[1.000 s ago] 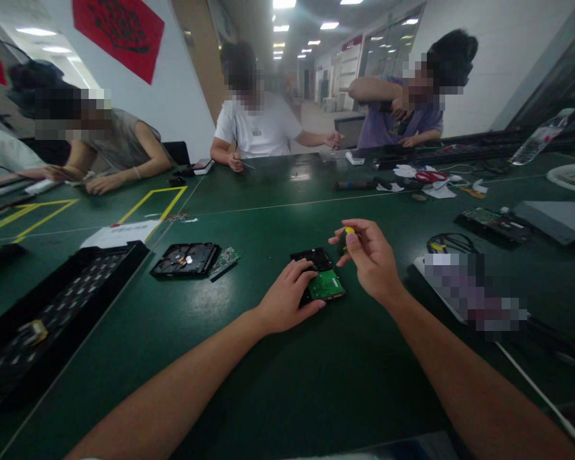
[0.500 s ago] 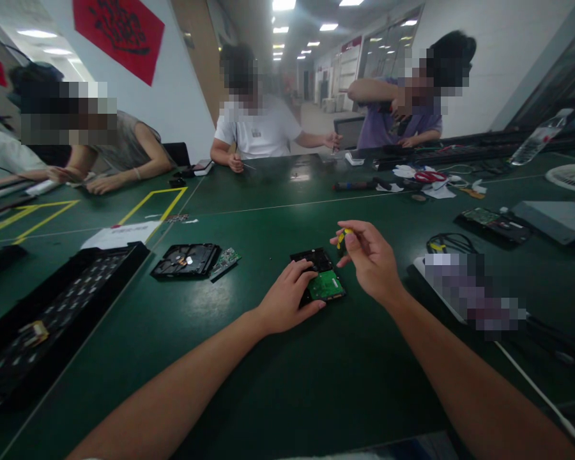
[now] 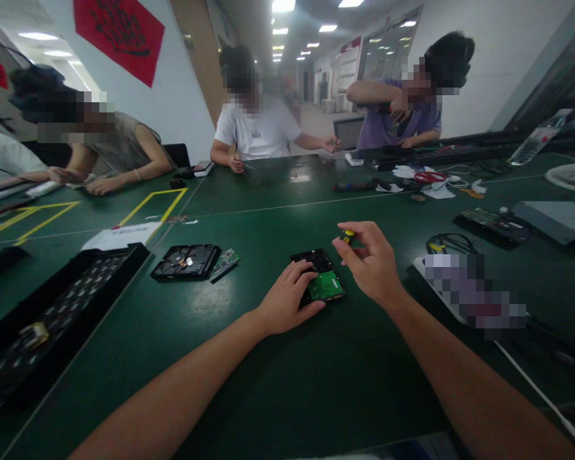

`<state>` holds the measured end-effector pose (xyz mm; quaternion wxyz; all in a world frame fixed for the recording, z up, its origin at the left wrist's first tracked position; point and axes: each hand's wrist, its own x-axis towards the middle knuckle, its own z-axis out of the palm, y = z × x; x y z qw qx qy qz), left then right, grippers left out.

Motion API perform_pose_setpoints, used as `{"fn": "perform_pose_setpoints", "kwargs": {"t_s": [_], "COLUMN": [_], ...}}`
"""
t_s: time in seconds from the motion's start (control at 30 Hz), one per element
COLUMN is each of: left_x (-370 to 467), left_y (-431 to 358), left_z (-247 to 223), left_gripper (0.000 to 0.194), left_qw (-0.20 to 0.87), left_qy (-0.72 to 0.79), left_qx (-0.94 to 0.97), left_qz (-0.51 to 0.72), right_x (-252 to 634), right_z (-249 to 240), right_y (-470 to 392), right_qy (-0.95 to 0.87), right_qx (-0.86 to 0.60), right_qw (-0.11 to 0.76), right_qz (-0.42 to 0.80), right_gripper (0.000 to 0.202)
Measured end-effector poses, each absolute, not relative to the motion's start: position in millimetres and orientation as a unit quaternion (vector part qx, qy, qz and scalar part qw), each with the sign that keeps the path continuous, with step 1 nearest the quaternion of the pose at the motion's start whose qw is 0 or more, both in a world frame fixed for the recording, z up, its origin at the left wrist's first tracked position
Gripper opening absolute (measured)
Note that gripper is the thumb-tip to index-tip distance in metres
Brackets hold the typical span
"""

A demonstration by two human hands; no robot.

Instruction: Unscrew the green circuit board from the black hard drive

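Right hand [image 3: 371, 265] has dipped slightly toward the hard drive [image 3: 319, 276], fingers pinching the yellow-capped screwdriver [image 3: 348, 236] above its far edge. Left hand [image 3: 287, 297] stays flat on the drive, mid-bench [image 3: 268, 383]. Looks like screw work continuing.

We're seeing a dark green matt bench mat [image 3: 249, 396] with a soft sheen under the ceiling lights. The black metal hard drive [image 3: 316, 271] under our left hand [image 3: 285, 300] wears a glossy green circuit board [image 3: 326, 285]. Our right hand [image 3: 371, 262] pinches a yellow-and-black plastic screwdriver handle [image 3: 347, 236]. Near the left edge, the long black plastic tray [image 3: 52, 306] looks matt.
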<state>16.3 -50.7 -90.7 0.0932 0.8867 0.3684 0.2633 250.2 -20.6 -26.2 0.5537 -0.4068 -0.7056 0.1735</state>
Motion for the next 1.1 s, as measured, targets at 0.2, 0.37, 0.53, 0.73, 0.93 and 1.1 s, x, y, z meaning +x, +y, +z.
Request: {"fn": "perform_pose_setpoints", "kwargs": {"t_s": [0.2,0.37,0.53,0.73,0.93,1.1], "left_x": [16,16,16,17,16,16], "left_y": [-50,-50,-51,-52,-52,-51], "left_z": [-90,-91,-89,-87,-89,-89], "left_gripper": [0.060,0.061,0.061,0.062,0.061,0.062], "left_qw": [0.092,0.089,0.093,0.096,0.098,0.099], "left_qy": [0.365,0.369,0.374,0.372,0.373,0.373], "left_qx": [0.888,0.889,0.886,0.886,0.886,0.885], "left_qz": [0.264,0.255,0.258,0.259,0.258,0.260], "right_x": [250,252,252,252,254,253], "right_z": [-30,-32,-33,-36,-40,-40], "right_y": [-20,-19,-17,-16,-13,-13], "right_qy": [-0.742,-0.767,-0.783,-0.791,-0.784,-0.787], "right_qx": [-0.399,-0.411,-0.436,-0.421,-0.439,-0.423], "right_qw": [0.539,0.491,0.443,0.445,0.439,0.448], "right_qz": [0.009,-0.034,-0.022,0.010,0.007,0.039], "right_gripper": [0.037,0.041,0.049,0.056,0.059,0.061]}}
